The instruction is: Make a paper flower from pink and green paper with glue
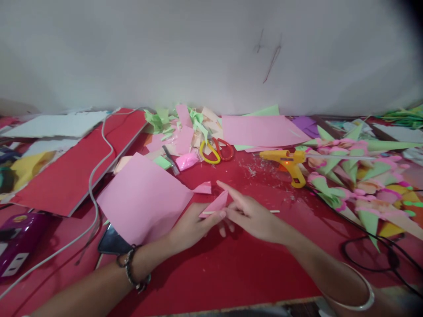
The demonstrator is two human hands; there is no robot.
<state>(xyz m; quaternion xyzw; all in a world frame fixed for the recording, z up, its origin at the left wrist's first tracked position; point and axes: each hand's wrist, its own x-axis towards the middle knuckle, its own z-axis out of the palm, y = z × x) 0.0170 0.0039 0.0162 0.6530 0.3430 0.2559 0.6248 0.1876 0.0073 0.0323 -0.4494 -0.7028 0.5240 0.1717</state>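
Note:
Near the middle of the red table, my left hand (194,224) is closed on a small folded pink paper piece (216,204), its thumb pressed along the lower edge. A thin pale stick (272,211) runs across the piece and passes behind my right hand (251,215). My right hand's index finger is stretched out past the paper's tip, while its thumb lies near the left thumb; whether it grips the stick is not clear. A larger pink sheet (145,198) lies beside my left hand, with a small pink scrap (202,188) at its right corner.
A yellow glue gun (294,165) lies at right beside a pile of pink and green paper flowers (357,163). Scissors (211,153) and paper scraps are behind the hands. A dark phone (114,241), white cable (95,171) and purple device (21,240) are at left.

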